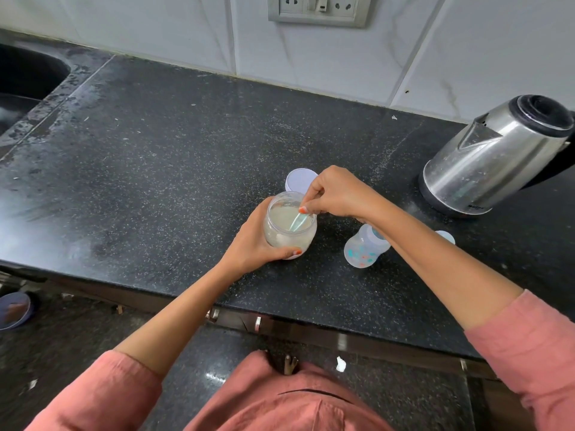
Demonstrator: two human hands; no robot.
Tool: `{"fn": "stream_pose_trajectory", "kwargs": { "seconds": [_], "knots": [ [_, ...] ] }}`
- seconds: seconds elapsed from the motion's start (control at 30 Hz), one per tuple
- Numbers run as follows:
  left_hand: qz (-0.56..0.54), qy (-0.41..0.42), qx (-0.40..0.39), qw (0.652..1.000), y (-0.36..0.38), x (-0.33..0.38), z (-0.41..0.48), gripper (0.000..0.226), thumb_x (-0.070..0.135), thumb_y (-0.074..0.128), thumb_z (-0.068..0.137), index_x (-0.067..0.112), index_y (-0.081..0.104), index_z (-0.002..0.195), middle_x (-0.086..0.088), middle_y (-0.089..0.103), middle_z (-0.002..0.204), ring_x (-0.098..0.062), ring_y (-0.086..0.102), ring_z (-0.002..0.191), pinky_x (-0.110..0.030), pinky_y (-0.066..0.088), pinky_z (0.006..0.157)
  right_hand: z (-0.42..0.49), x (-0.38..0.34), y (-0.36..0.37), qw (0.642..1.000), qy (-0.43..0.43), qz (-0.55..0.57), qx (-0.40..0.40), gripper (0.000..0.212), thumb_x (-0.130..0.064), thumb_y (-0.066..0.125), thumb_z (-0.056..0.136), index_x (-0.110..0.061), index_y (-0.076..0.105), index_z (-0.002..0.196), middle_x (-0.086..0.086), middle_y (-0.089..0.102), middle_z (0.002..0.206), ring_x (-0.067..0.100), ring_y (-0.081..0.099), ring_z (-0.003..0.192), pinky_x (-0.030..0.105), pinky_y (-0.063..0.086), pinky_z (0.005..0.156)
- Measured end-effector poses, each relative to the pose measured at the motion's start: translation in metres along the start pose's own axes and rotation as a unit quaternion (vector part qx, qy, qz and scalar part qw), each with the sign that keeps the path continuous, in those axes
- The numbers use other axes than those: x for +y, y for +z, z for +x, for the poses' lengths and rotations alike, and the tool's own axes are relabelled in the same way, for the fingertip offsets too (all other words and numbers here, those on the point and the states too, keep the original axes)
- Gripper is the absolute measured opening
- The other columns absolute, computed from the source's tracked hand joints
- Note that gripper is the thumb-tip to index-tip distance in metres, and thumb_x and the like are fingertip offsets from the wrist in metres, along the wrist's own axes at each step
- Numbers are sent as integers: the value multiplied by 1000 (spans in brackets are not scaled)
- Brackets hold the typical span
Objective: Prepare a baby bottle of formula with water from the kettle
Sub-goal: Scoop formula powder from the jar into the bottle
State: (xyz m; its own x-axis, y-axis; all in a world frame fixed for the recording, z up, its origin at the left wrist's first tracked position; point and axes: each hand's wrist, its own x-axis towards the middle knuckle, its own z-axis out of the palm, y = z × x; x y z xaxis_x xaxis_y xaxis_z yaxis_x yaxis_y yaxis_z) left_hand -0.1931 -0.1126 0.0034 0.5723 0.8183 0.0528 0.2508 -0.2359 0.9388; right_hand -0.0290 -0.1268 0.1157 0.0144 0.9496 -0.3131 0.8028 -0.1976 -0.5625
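A clear plastic jar [289, 227] of pale formula powder stands on the black counter [155, 169]. My left hand [253, 244] grips its side. My right hand [336, 194] pinches a pale green scoop [298, 222] whose bowl is down in the powder. The jar's white lid [299, 179] lies just behind the jar. An open baby bottle [364, 248] with teal and orange dots stands to the right, partly under my right forearm. The steel kettle [494, 157] sits on its base at the far right.
A small pale cap [446, 236] lies right of the bottle, mostly hidden by my arm. A dark sink [25, 79] is set into the counter at the far left. A wall socket [319, 9] sits above on the tiles.
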Motion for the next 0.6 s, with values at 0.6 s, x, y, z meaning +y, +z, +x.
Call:
{"fn": "stream_pose_trajectory", "kwargs": {
  "seconds": [0.6],
  "knots": [
    [-1,-4,2,1000,0,3,0,79,46,76,49,54,33,115,30,45,120,19,43,109,2,31,86,-8,-4,11,997,-51,-54,-18,12,-13,70,78,-6,72,88,3,69,85,10,58,78,29,47,76]
  ]
}}
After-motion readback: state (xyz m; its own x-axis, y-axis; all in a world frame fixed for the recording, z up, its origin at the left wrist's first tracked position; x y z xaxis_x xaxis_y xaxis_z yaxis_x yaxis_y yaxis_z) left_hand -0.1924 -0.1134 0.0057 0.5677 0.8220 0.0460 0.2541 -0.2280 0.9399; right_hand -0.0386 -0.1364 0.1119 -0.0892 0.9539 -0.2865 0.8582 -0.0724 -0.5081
